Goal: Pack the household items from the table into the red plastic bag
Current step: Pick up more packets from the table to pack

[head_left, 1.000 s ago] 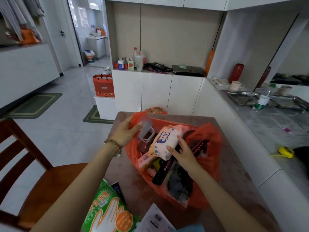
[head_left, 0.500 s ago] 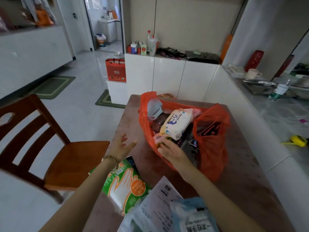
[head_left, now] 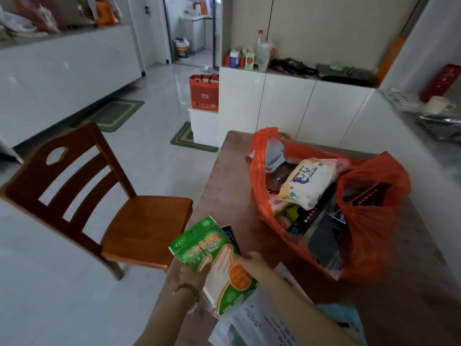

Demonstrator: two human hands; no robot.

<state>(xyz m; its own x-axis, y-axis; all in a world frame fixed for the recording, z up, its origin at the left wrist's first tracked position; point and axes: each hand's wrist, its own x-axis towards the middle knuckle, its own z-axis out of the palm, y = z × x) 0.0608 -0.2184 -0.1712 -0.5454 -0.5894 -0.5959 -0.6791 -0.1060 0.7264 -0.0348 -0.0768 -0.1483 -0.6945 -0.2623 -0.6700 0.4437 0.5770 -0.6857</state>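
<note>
Head view shows me a job I judge well past halfway: the red plastic bag sits open on the brown table and is already crowded, with a soft, pillowy pack of baby wipes lying on top, a pale translucent cup tucked against the far-left wall, and dark flat boxes and small packets beneath. What is left sits at the near edge: a green glove packet, a dark card under its far corner, printed paper sheets and a light blue pack beside them. My left hand is closed on the glove packet's near-left edge, thumb on top; my right hand rests curled on its right edge, though I cannot tell how firmly it grips. The packet looks glossy, flat and floppy, so I expect it to slide in edgeways. The bag's film is thin, crinkled and half see-through, its handles slumping, so I judge the mouth will need spreading. A wooden chair stands just beside the table.
</note>
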